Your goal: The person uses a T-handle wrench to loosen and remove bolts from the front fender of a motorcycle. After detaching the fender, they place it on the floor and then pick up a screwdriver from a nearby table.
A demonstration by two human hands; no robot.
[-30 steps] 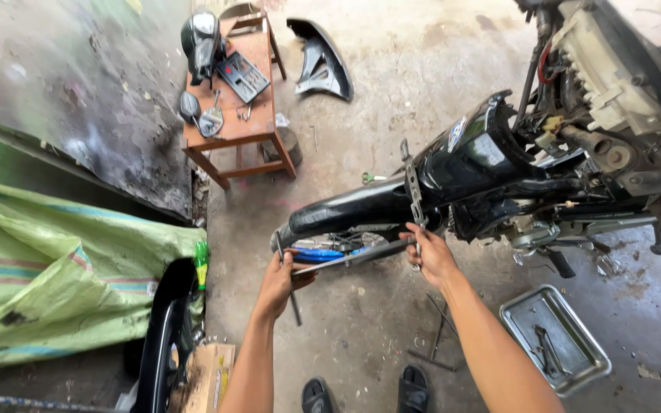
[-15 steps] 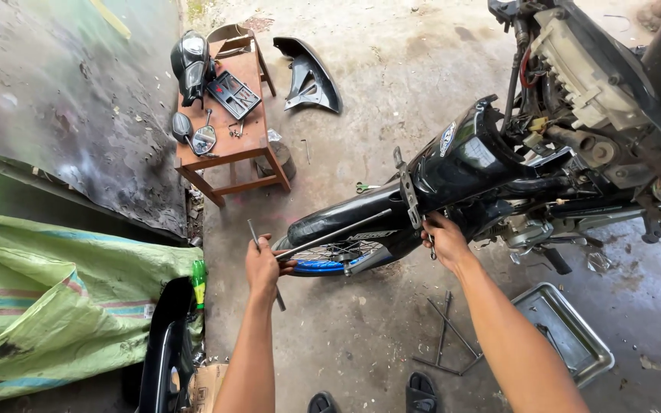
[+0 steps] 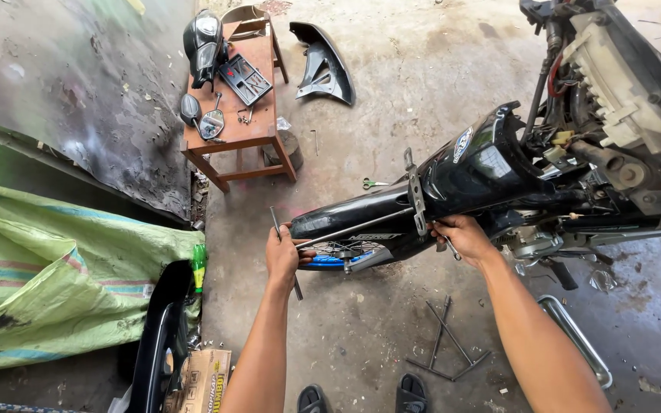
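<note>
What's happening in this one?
A person is bent over a partly stripped black motorcycle on a concrete floor. The left hand grips a thin metal rod beside the rear fender; the right hand holds a small tool at the bracket under the tail. Removed parts lie on a wooden table.

Bare concrete floor (image 3: 392,99), stained and dusty, daylight falling evenly across it. Dark scorched patch (image 3: 109,115) spreading at upper left. Small wooden table (image 3: 250,126) standing near it, brown tabletop. Green striped tarp (image 3: 55,268) lying crumpled at left. Cardboard box (image 3: 204,378) sitting at bottom edge. Metal tray (image 3: 575,336) lying lower right.
</note>
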